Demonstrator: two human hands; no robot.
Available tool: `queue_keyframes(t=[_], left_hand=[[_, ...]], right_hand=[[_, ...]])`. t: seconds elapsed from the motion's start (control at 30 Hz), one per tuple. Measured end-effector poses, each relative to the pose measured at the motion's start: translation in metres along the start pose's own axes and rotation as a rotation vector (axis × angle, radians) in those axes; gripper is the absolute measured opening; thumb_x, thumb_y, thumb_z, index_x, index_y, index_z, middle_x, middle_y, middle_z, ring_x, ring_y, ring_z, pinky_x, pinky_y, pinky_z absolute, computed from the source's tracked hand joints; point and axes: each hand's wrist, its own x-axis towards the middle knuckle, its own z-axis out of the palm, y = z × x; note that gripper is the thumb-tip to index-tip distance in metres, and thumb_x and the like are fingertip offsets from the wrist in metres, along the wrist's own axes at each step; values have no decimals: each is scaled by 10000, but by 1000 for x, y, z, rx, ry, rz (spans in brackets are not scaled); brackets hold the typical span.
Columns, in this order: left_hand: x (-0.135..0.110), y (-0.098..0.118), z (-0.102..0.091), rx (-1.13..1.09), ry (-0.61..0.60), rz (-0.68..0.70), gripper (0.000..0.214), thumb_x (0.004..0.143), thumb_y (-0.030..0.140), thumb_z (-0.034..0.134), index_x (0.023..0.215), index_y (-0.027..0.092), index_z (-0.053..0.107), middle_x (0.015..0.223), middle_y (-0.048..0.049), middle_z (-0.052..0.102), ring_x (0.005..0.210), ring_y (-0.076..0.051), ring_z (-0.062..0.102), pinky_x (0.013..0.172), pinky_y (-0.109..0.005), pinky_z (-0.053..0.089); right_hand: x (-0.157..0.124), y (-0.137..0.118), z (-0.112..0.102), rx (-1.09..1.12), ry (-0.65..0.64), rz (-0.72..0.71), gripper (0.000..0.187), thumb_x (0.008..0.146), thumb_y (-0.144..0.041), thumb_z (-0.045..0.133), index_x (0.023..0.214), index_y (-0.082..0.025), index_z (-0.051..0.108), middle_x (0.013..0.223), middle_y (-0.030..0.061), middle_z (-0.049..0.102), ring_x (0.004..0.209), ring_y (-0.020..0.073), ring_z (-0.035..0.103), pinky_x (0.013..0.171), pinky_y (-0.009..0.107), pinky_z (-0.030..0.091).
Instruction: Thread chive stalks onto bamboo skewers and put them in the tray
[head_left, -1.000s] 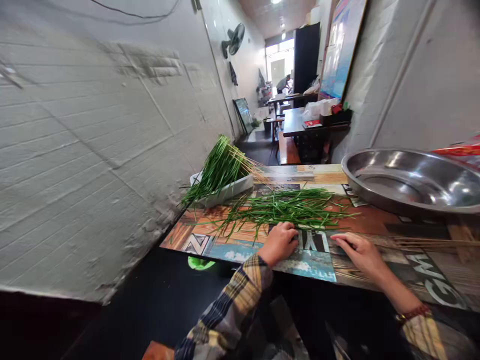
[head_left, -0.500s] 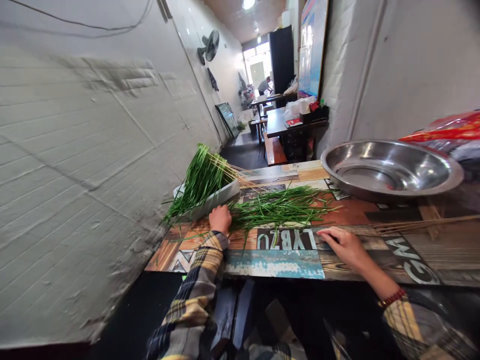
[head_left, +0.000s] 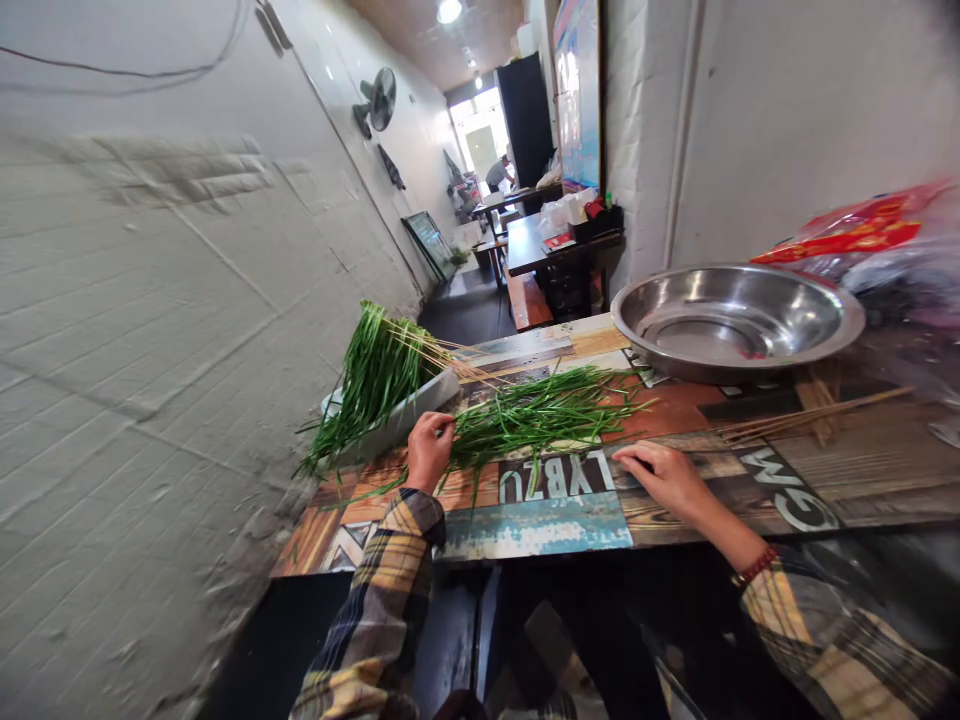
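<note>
A loose pile of long green garlic chives [head_left: 536, 415] lies across the patterned table [head_left: 540, 525]. My left hand [head_left: 430, 450] is at the pile's left end, fingers curled closed against the stalk ends; whatever they pinch is hidden. Right of the pile, my right hand [head_left: 664, 478] hovers low over the table, fingers stretched toward the left with nothing visible in them. Behind my left hand, a white tray [head_left: 409, 415] holds skewered chives [head_left: 375, 370], a thick bunch draping over its left side. The bare ends of their bamboo skewers [head_left: 450, 355] point right.
A wide steel basin [head_left: 735, 320] stands at the back right, beside a red and clear plastic bag [head_left: 847, 235]. Several loose thin sticks [head_left: 825, 412] lie in front of the basin. A wall [head_left: 172, 420] borders the left side. Farther back are other tables [head_left: 525, 245] and a person.
The whole view has shifted, so the table and basin appear farther left. My left hand has turned and lifted slightly at the chive ends. My right hand keeps nearly the same place and pose.
</note>
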Motion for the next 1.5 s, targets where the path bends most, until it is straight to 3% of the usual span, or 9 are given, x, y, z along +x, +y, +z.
queue_keyframes(t=[0.2, 0.4, 0.47, 0.57, 0.67, 0.87, 1.13, 1.3, 1.5], left_hand=[[13, 93, 9, -65, 36, 283, 151, 858, 177, 491, 880, 180, 640, 935, -62, 646, 892, -192, 609, 820, -309, 464], [-7, 157, 47, 110, -349, 538, 464, 799, 315, 644, 1239, 207, 543, 1337, -103, 537, 1198, -263, 511, 1002, -405, 384], [-10, 157, 56, 194, -412, 536, 612, 767, 372, 680, 1325, 227, 473, 1339, -101, 532, 1217, -272, 490, 1029, -426, 351], [0, 150, 57, 294, -425, 484, 367, 809, 286, 619, 1172, 234, 595, 1127, -86, 625, 1092, -259, 546, 947, -396, 394], [23, 146, 42, 345, -369, 427, 194, 829, 189, 534, 978, 194, 659, 1022, -115, 612, 1038, -280, 537, 857, -388, 415], [53, 154, 18, 387, -181, 427, 236, 846, 144, 473, 1004, 182, 645, 1039, -131, 565, 1040, -288, 493, 871, -398, 402], [25, 145, 49, 196, -555, 565, 389, 772, 430, 675, 1091, 207, 668, 978, -73, 636, 903, -212, 598, 790, -291, 475], [63, 142, 59, 116, -479, 422, 331, 948, 318, 411, 1119, 166, 651, 1071, -92, 647, 972, -178, 611, 878, -272, 457], [86, 148, 96, 209, -437, 324, 354, 809, 119, 533, 1145, 168, 630, 1159, -136, 626, 1109, -259, 577, 941, -375, 435]], right_hand=[[3, -6, -3, -19, 32, -11, 218, 920, -237, 508, 916, -220, 726, 933, 46, 736, 879, 211, 672, 783, 321, 485], [5, -11, -6, -17, 51, -14, 187, 917, -224, 539, 899, -212, 725, 907, 38, 738, 864, 197, 669, 772, 298, 475], [6, -13, -7, -12, 54, -17, 187, 916, -223, 541, 897, -211, 726, 915, 40, 738, 866, 194, 668, 773, 295, 472], [6, -14, -9, -11, 54, -12, 195, 916, -226, 537, 891, -210, 729, 910, 42, 738, 859, 194, 668, 763, 297, 470], [6, -15, -10, -3, 44, -1, 205, 918, -227, 528, 885, -211, 730, 898, 41, 737, 859, 198, 668, 761, 301, 472], [6, -12, -9, 6, 43, -16, 213, 924, -244, 516, 899, -217, 725, 894, 50, 735, 859, 196, 665, 783, 303, 477], [4, -11, -8, 12, 12, -18, 249, 943, -271, 482, 895, -225, 722, 886, 44, 728, 844, 200, 665, 761, 306, 475], [5, -10, -7, 28, -2, -8, 255, 947, -276, 477, 897, -225, 721, 895, 48, 733, 845, 204, 667, 782, 315, 479], [6, -11, -7, 42, 11, -3, 248, 948, -260, 476, 897, -227, 716, 893, 42, 728, 844, 198, 668, 776, 308, 485]])
